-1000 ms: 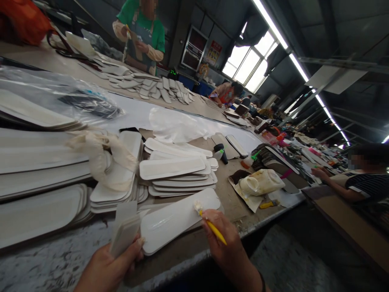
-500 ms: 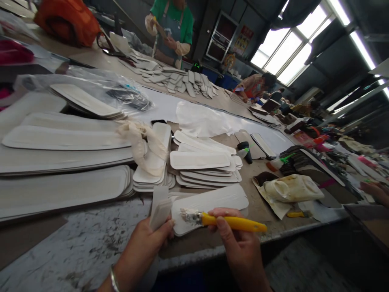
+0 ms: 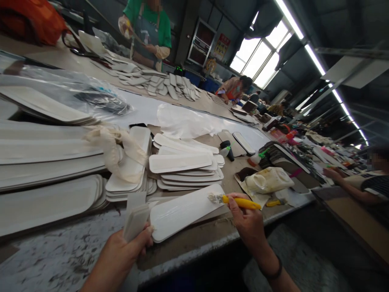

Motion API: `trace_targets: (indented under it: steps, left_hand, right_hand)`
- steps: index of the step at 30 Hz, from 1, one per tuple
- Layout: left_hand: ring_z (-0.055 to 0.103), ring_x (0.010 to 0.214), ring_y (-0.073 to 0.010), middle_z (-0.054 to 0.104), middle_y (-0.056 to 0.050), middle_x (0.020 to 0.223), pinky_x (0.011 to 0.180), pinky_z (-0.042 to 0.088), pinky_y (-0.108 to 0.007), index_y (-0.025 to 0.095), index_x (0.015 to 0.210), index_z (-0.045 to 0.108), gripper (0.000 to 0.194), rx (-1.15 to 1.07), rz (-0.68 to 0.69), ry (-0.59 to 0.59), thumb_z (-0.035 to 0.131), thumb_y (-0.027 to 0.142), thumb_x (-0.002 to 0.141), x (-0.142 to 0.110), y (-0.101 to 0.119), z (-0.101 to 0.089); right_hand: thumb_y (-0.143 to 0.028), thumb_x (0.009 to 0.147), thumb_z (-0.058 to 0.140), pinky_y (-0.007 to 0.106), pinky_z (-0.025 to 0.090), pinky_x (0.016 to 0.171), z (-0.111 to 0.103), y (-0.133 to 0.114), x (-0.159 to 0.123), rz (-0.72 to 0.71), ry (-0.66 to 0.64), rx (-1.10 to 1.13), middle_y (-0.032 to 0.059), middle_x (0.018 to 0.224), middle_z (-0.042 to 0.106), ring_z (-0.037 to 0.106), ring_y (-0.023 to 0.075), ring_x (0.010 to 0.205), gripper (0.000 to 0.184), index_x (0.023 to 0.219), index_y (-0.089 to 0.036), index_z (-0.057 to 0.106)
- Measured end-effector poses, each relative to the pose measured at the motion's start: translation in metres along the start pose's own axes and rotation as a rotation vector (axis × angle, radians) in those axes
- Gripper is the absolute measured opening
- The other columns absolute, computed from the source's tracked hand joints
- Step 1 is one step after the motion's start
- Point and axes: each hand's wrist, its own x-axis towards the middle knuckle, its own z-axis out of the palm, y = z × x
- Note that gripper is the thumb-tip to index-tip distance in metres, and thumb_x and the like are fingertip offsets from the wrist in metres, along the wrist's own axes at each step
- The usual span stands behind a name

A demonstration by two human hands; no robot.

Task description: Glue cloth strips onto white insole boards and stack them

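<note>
My left hand (image 3: 117,255) is closed on a small stack of pale card pieces (image 3: 135,217), held upright at the table's near edge. My right hand (image 3: 247,221) grips a yellow-handled brush (image 3: 235,200); its glue-caked bristles touch the far right end of a long white rounded panel (image 3: 182,211) lying flat in front of me. Behind the panel sits a fanned pile of similar white panels (image 3: 182,166).
More white panel stacks (image 3: 45,162) fill the left, some tied with cloth strip. A dirty glue jug (image 3: 267,180) lies right of the brush. A small bottle (image 3: 226,148) stands behind. Other people work across the table and at the right. The table edge (image 3: 194,255) runs close below.
The brush has swept from the panel's near left end to its far right end, and my right hand has gone right with it. My left hand has kept hold of the card stack.
</note>
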Motion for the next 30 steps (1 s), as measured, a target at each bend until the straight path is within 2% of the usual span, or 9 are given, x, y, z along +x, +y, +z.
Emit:
trace_targets:
  steps: [3, 10, 15, 19, 21, 24, 28, 30]
  left_hand:
    - [0.049, 0.049, -0.0165, 0.057, 0.000, 0.049, 0.051, 0.032, -0.028, 0.017, 0.062, 0.064, 0.042, -0.004, 0.009, 0.047, 0.067, 0.058, 0.055, -0.004, 0.003, 0.002]
    - [0.048, 0.047, -0.0161, 0.055, 0.000, 0.047, 0.051, 0.032, -0.028, 0.017, 0.063, 0.062, 0.048, 0.060, 0.011, -0.007, 0.066, 0.063, 0.053, 0.001, 0.004, -0.001]
    - [0.050, 0.052, -0.0181, 0.057, 0.002, 0.054, 0.054, 0.036, -0.030, 0.017, 0.079, 0.066, 0.053, 0.142, 0.094, 0.047, 0.066, 0.063, 0.053, -0.004, 0.009, -0.008]
    - [0.049, 0.055, -0.0171, 0.053, 0.001, 0.054, 0.057, 0.037, -0.030, 0.020, 0.062, 0.060, 0.038, 0.155, 0.189, 0.083, 0.055, 0.057, 0.066, -0.021, 0.024, -0.013]
    - [0.049, 0.054, -0.0158, 0.054, 0.001, 0.054, 0.057, 0.039, -0.030, 0.020, 0.060, 0.058, 0.038, 0.101, 0.199, 0.075, 0.050, 0.056, 0.071, -0.029, 0.032, -0.014]
    - [0.052, 0.052, -0.0141, 0.061, -0.001, 0.060, 0.055, 0.041, -0.028, 0.015, 0.077, 0.063, 0.042, -0.109, 0.130, -0.025, 0.055, 0.057, 0.071, -0.042, 0.039, -0.013]
    - [0.061, 0.054, -0.0156, 0.070, -0.008, 0.067, 0.054, 0.046, -0.026, 0.011, 0.085, 0.065, 0.050, -0.341, -0.043, -0.187, 0.071, 0.056, 0.062, -0.057, 0.042, -0.011]
    - [0.064, 0.056, -0.0165, 0.071, -0.008, 0.069, 0.054, 0.048, -0.026, 0.011, 0.087, 0.066, 0.050, -0.390, -0.067, -0.240, 0.074, 0.054, 0.062, -0.062, 0.040, -0.009]
  right_hand:
    - [-0.034, 0.091, 0.051, 0.035, 0.054, 0.074, -0.009, 0.013, 0.008, -0.079, 0.069, -0.092, 0.0091, 0.081, 0.068, 0.066, 0.0219, 0.075, 0.022, 0.086, -0.016, 0.064]
    - [-0.035, 0.092, 0.049, 0.036, 0.053, 0.076, -0.020, 0.015, 0.008, -0.100, 0.127, -0.152, 0.0086, 0.082, 0.069, 0.066, 0.0225, 0.076, 0.024, 0.088, -0.016, 0.063]
    - [-0.042, 0.090, 0.050, 0.038, 0.052, 0.074, -0.030, 0.006, 0.006, -0.023, 0.162, -0.120, 0.0089, 0.083, 0.068, 0.067, 0.0246, 0.076, 0.028, 0.090, -0.016, 0.063]
    - [-0.049, 0.089, 0.050, 0.041, 0.049, 0.078, -0.038, -0.015, 0.009, 0.041, 0.155, -0.100, 0.0079, 0.086, 0.068, 0.065, 0.0269, 0.081, 0.032, 0.090, -0.019, 0.063]
    - [-0.049, 0.090, 0.047, 0.042, 0.046, 0.082, -0.038, -0.031, 0.009, 0.034, 0.110, -0.048, 0.0072, 0.090, 0.067, 0.063, 0.0274, 0.089, 0.032, 0.088, -0.022, 0.063]
    - [-0.042, 0.093, 0.045, 0.037, 0.046, 0.084, -0.031, -0.061, 0.005, -0.049, -0.003, 0.141, 0.0056, 0.093, 0.066, 0.061, 0.0247, 0.094, 0.026, 0.087, -0.024, 0.061]
    - [-0.036, 0.096, 0.042, 0.026, 0.047, 0.063, -0.006, -0.098, -0.007, -0.095, -0.287, 0.390, 0.0015, 0.075, 0.061, 0.060, 0.0169, 0.070, 0.025, 0.083, -0.023, 0.058]
    - [-0.037, 0.096, 0.042, 0.025, 0.044, 0.057, 0.010, -0.110, -0.012, -0.070, -0.400, 0.474, -0.0008, 0.067, 0.055, 0.053, 0.0142, 0.059, 0.025, 0.083, -0.022, 0.057]
